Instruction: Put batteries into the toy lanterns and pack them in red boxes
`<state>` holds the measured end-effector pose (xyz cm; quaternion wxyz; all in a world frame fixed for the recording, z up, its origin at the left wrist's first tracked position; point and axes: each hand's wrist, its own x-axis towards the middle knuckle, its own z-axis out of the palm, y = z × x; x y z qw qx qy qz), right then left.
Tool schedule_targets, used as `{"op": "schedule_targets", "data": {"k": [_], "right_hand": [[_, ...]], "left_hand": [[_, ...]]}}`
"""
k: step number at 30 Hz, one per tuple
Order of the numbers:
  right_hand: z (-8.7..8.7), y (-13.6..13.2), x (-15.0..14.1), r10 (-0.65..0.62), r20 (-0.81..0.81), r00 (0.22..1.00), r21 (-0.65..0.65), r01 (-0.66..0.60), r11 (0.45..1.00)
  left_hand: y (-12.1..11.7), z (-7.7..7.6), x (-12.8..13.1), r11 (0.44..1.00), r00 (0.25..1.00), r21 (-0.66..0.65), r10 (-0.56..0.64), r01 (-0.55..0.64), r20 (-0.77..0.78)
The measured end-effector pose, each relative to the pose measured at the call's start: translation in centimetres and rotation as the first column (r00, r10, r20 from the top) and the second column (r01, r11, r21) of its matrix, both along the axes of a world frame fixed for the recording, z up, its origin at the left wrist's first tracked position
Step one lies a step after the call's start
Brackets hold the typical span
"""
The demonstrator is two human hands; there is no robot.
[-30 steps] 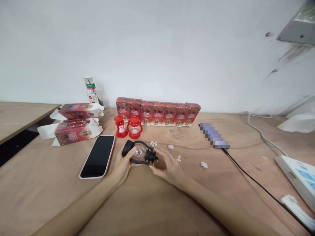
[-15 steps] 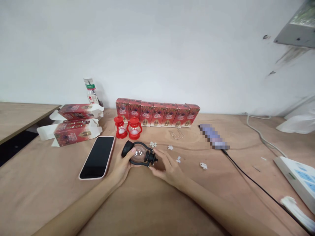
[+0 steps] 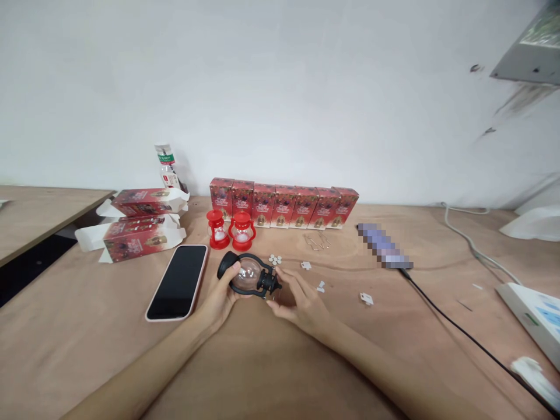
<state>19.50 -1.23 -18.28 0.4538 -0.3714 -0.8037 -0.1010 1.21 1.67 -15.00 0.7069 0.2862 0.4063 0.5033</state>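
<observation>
A small black toy lantern [image 3: 265, 281] with a clear globe lies on its side above the table, its base to the left and cap to the right. My left hand [image 3: 222, 296] grips it, thumb over the globe by the base. At the cap end, my right hand [image 3: 304, 300] has thumb and fingertips on either side. A faint thin wire shows between those fingers, apparently a handle. Two red toy lanterns [image 3: 217, 230] stand behind. Bent wire handles [image 3: 317, 241], white round pieces [image 3: 275, 259] and small white tabs [image 3: 305, 265] lie on the table.
Red printed boxes [image 3: 285, 207] stand in a row by the wall. Two opened boxes [image 3: 135, 238] and a bottle [image 3: 166, 163] are at left. A phone [image 3: 178, 283] lies near my left arm. At right are another phone [image 3: 385, 245], its black cable [image 3: 455, 326] and a power strip [image 3: 531, 321].
The whole view has shifted slightly, with things appearing a little further right and lower. Both hands keep nearly the same hold around the black lantern.
</observation>
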Motion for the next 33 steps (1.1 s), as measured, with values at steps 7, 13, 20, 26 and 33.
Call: {"op": "schedule_targets", "data": {"k": [7,13,20,26,33], "right_hand": [[0.4,0.1,0.5,-0.007,-0.141,0.99,-0.234,-0.026,0.972],[0.9,0.2,0.8,-0.14,-0.23,0.963,-0.256,0.079,0.963],[0.7,-1.1,0.5,-0.139,-0.142,0.98,0.017,0.143,0.99],[0.2,-2.0,0.5,0.089,0.135,0.987,0.175,-0.112,0.978],[-0.1,-2.2,1.3,0.278,0.285,0.917,0.079,-0.311,0.947]], "left_hand": [[-0.1,-0.2,0.0,0.999,1.0,0.049,-0.001,0.0,0.022],[-0.4,-0.9,0.3,0.978,0.994,0.197,0.086,-0.072,-0.061],[-0.9,-0.8,0.1,0.934,0.957,0.358,0.11,-0.006,-0.269],[-1.5,-0.7,0.5,0.825,0.921,0.523,0.009,0.214,-0.39],[-2.5,-1.4,1.0,0.734,0.894,0.583,-0.071,0.348,-0.443]]}}
